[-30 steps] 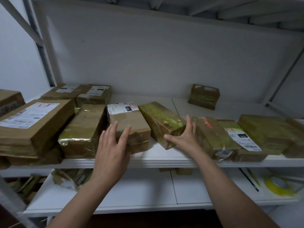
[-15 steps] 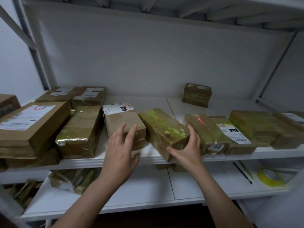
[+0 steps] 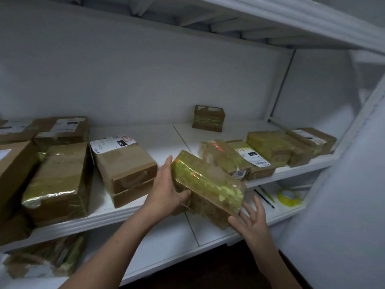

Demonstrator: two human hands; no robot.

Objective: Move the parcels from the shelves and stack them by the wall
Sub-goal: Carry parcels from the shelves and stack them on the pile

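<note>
White shelving (image 3: 100, 219) stood against a pale wall, its middle shelf lined with brown parcels (image 3: 123, 163). The film-wrapped parcel (image 3: 208, 184) hung tilted just past that shelf's front edge. The left hand (image 3: 164, 190) gripped its left end. The right hand (image 3: 252, 222), fingers spread, touched its lower right corner.
</note>
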